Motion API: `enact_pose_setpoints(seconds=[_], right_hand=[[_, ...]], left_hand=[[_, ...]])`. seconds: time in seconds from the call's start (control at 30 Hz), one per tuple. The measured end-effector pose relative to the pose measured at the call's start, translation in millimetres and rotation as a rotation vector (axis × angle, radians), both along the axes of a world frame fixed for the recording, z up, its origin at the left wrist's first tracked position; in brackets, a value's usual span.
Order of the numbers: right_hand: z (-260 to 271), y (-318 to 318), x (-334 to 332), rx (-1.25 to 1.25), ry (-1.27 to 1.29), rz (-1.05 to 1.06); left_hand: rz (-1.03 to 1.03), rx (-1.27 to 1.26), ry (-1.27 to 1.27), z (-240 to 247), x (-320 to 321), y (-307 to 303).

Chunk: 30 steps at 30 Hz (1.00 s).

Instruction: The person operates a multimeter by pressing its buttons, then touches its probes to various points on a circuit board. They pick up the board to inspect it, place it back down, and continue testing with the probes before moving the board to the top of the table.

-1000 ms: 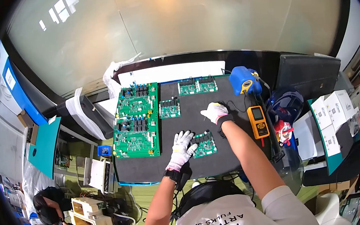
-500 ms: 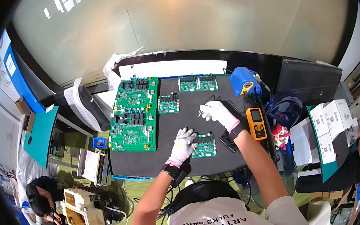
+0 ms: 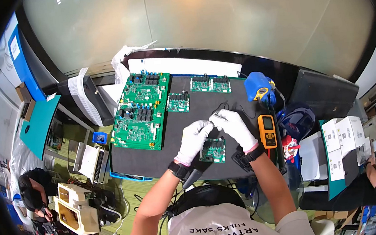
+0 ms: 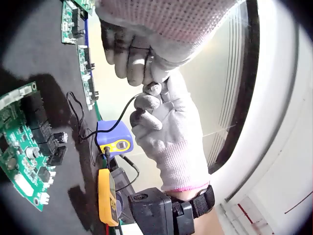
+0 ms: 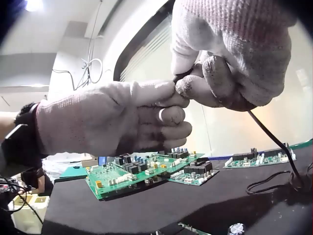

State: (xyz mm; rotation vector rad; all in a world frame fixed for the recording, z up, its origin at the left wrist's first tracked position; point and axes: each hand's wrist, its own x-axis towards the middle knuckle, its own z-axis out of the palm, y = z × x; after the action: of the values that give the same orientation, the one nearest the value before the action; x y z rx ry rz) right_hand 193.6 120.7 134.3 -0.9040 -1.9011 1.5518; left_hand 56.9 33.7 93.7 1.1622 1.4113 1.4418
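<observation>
Both gloved hands meet above a small green circuit board (image 3: 214, 155) near the mat's front edge. My right hand (image 3: 233, 129) grips a thin black cable (image 5: 270, 133), which trails from the curled fingers down to the mat. The thumb and fingertips of my left hand (image 3: 192, 140) pinch at the cable's dark end, right against the right fingertips. Fingers hide most of that end, so I cannot tell what tip it has. Seen in the left wrist view, black blocky parts line one side of the board (image 4: 36, 142) below the hands.
Large green boards (image 3: 138, 113) lie along the mat's left side. Smaller boards (image 3: 178, 102) sit beyond the hands, two at the back edge (image 3: 210, 84). To the right are an orange handheld meter (image 3: 267, 131), a blue device (image 3: 260, 88) and a dark monitor (image 3: 316, 90).
My left hand has lifted off the small board and moved up to the right hand. The right hand, first reaching over the mat, has drawn back with the cable to meet it.
</observation>
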Motion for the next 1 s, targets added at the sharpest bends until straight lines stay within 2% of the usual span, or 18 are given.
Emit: enact_pose_setpoints(seconds=[0.1,0.2,0.37,0.43,0.57,0.63,0.67,0.7,0.77,0.8,1.0], right_hand=[[13,-6,3,0.088,0.046,0.037],[25,-10,0,-0.075,0.003,0.037],[13,-6,-4,-0.096,-0.034,0.107],[25,-9,-6,-0.115,-0.188,0.141],[-11,5,-11,-0.044,-0.116,0.212],[-27,11,-9,0.015,-0.115,0.196],[-43,18,-7,0.038,-0.107,0.183],[-50,19,-7,0.037,-0.109,0.188],[-59,18,-7,-0.048,-0.198,0.15],[-63,18,-9,-0.093,-0.247,0.129],[-83,22,-17,0.041,-0.329,0.162]], left_hand=[[-0.084,0.021,-0.103,10,-6,-1],[-0.097,0.036,-0.115,14,-8,-2],[-0.086,0.039,-0.095,2,-12,-9],[-0.097,0.037,-0.112,-4,-13,-12],[-0.109,-0.054,-0.139,-16,-19,-16],[-0.036,0.276,0.518,-43,-27,-10],[-0.035,0.231,0.813,-58,-36,-10],[-0.033,0.085,0.911,-79,-37,-11],[-0.126,-0.034,1.045,-92,-42,-15],[-0.159,-0.052,1.061,-95,-42,-16],[-0.2,-0.062,1.149,-100,-41,-18]])
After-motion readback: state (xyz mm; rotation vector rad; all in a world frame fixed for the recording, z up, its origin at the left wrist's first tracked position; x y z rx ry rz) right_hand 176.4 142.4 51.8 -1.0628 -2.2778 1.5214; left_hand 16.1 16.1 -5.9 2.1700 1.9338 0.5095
